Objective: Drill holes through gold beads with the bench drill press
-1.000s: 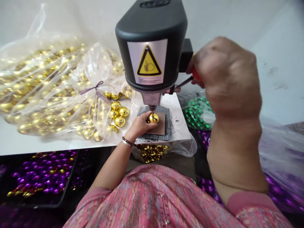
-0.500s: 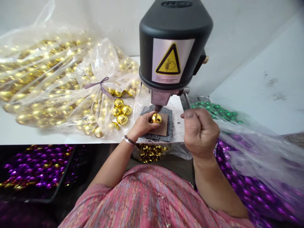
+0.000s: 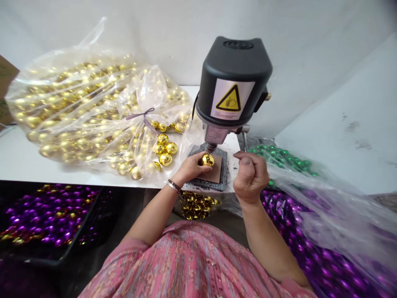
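Two hands held a gold ball and a lever

At 6 o'clock, nearest, was a pink shirt (image 3: 192, 265). Purple balls (image 3: 51, 217) sat at 8 o'clock. In the middle, the left hand (image 3: 191, 167) pinched the gold ball (image 3: 207, 160) over a brown board (image 3: 216, 170), under the black drill (image 3: 234, 82). At 4 o'clock, the right hand (image 3: 250, 176) curled around the lever (image 3: 246, 142). A big clear bag (image 3: 89, 116) lay at 10 o'clock.

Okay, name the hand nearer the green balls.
The right hand, just left of the green balls; the left hand is farther left, holding a gold ball under the drill.
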`<action>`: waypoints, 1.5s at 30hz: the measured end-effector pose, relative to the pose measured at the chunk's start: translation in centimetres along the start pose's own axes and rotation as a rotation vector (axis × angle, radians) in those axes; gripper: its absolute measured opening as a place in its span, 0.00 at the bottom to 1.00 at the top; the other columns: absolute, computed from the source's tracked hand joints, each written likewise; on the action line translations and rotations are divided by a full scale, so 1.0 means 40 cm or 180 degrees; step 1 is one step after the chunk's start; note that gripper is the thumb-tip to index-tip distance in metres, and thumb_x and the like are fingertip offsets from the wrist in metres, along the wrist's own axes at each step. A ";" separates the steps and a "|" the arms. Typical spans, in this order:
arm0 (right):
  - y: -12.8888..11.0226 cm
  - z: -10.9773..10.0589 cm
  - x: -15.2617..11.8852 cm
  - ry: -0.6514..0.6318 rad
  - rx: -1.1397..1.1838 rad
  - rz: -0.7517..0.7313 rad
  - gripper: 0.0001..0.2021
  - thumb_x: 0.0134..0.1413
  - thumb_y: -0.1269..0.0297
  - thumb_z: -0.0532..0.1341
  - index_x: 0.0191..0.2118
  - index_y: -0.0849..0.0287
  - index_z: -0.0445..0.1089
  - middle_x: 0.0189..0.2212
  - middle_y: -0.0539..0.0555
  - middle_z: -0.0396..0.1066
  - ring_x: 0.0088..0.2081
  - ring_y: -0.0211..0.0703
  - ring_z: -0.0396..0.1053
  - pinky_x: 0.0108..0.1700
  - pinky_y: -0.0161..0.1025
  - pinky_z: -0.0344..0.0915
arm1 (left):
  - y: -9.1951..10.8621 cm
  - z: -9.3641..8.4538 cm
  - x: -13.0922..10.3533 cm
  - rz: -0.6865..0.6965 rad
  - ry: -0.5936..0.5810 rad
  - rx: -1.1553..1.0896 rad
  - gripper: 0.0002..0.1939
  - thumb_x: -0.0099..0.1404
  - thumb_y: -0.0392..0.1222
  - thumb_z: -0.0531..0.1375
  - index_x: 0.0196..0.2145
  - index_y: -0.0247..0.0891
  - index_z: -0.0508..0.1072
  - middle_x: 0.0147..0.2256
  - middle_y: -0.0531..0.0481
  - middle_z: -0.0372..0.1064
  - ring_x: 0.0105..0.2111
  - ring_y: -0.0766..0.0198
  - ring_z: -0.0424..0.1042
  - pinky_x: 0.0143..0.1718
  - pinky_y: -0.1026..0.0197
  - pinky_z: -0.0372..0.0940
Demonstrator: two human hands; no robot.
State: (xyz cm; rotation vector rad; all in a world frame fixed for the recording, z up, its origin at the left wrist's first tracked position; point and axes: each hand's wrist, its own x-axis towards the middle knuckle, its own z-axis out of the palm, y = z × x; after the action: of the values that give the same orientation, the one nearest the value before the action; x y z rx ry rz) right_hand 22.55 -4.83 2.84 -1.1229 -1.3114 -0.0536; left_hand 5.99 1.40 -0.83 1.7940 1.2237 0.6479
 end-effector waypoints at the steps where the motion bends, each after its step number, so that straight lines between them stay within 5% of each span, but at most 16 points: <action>1: 0.007 0.003 -0.004 0.0005 0.0013 0.0025 0.10 0.61 0.63 0.53 0.35 0.56 0.72 0.30 0.51 0.75 0.34 0.37 0.74 0.39 0.37 0.70 | -0.001 0.000 0.000 0.0009 -0.0013 -0.0014 0.22 0.57 0.42 0.66 0.50 0.36 0.75 0.39 0.51 0.77 0.39 0.60 0.74 0.42 0.62 0.67; 6: 0.036 0.014 -0.025 -0.0048 0.0146 0.0127 0.12 0.60 0.59 0.54 0.33 0.57 0.72 0.29 0.53 0.76 0.34 0.39 0.74 0.38 0.39 0.70 | -0.019 0.006 0.004 0.0062 0.0000 0.0038 0.21 0.57 0.43 0.66 0.48 0.37 0.75 0.40 0.50 0.76 0.39 0.59 0.73 0.42 0.60 0.67; 10: 0.004 0.009 0.000 0.0073 0.0211 0.0319 0.14 0.59 0.58 0.54 0.31 0.59 0.72 0.27 0.52 0.74 0.29 0.37 0.70 0.33 0.36 0.65 | -0.035 0.010 0.012 0.0003 0.0022 0.0093 0.25 0.56 0.45 0.67 0.52 0.37 0.73 0.44 0.48 0.76 0.41 0.57 0.74 0.46 0.58 0.67; 18: -0.140 0.006 0.250 0.0114 0.0439 0.1520 0.12 0.52 0.60 0.54 0.23 0.59 0.66 0.19 0.49 0.64 0.19 0.32 0.58 0.24 0.38 0.56 | 0.002 0.018 -0.059 -0.0074 0.0485 0.0483 0.24 0.59 0.46 0.66 0.51 0.34 0.73 0.43 0.43 0.76 0.41 0.54 0.74 0.44 0.55 0.67; 21: -0.145 0.014 0.289 0.0029 0.0479 0.1691 0.10 0.51 0.61 0.53 0.26 0.60 0.66 0.19 0.48 0.64 0.17 0.31 0.56 0.23 0.38 0.54 | 0.008 0.015 -0.130 0.0106 0.0263 0.0454 0.29 0.57 0.46 0.69 0.54 0.33 0.73 0.47 0.41 0.76 0.44 0.52 0.74 0.47 0.55 0.67; 25: -0.143 0.018 0.282 0.0073 0.0533 0.1701 0.09 0.51 0.62 0.53 0.26 0.61 0.66 0.20 0.48 0.64 0.19 0.30 0.56 0.23 0.36 0.54 | -0.007 -0.018 -0.193 0.0219 -0.0010 0.0295 0.35 0.56 0.49 0.70 0.59 0.35 0.71 0.52 0.38 0.74 0.45 0.53 0.75 0.47 0.56 0.69; 30: -0.133 0.014 0.264 0.0012 0.0418 0.1435 0.13 0.54 0.59 0.52 0.24 0.61 0.66 0.20 0.49 0.65 0.21 0.30 0.58 0.26 0.35 0.55 | -0.047 -0.120 -0.171 -0.0235 0.1233 0.0904 0.19 0.69 0.42 0.57 0.55 0.36 0.74 0.51 0.38 0.75 0.48 0.54 0.74 0.52 0.52 0.68; 32: -0.120 0.010 0.257 -0.0049 0.0328 0.1194 0.16 0.55 0.58 0.51 0.23 0.60 0.66 0.20 0.50 0.65 0.23 0.31 0.60 0.28 0.36 0.56 | -0.065 -0.159 -0.154 -0.0525 0.1469 0.1574 0.20 0.69 0.34 0.52 0.55 0.35 0.74 0.53 0.36 0.74 0.52 0.52 0.72 0.54 0.51 0.66; 39: -0.092 0.008 0.231 -0.0103 0.0289 0.0879 0.17 0.58 0.57 0.51 0.22 0.60 0.64 0.22 0.50 0.65 0.27 0.32 0.60 0.33 0.36 0.56 | -0.099 -0.189 -0.132 -0.0726 0.0689 0.2802 0.27 0.64 0.28 0.51 0.58 0.40 0.71 0.57 0.36 0.68 0.50 0.48 0.73 0.47 0.52 0.67; 45: -0.107 0.001 0.216 -0.0168 0.0297 0.0922 0.17 0.58 0.55 0.50 0.24 0.60 0.63 0.24 0.50 0.66 0.27 0.31 0.58 0.33 0.35 0.55 | -0.085 -0.194 -0.113 -0.0861 0.0669 0.3000 0.24 0.65 0.31 0.53 0.57 0.37 0.71 0.50 0.32 0.72 0.48 0.45 0.73 0.45 0.50 0.66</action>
State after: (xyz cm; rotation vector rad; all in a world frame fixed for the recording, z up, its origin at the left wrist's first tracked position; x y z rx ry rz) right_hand 22.84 -2.30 12.15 -1.2297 -1.1736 0.2500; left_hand -3.52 0.54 0.37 2.2498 2.0983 0.0720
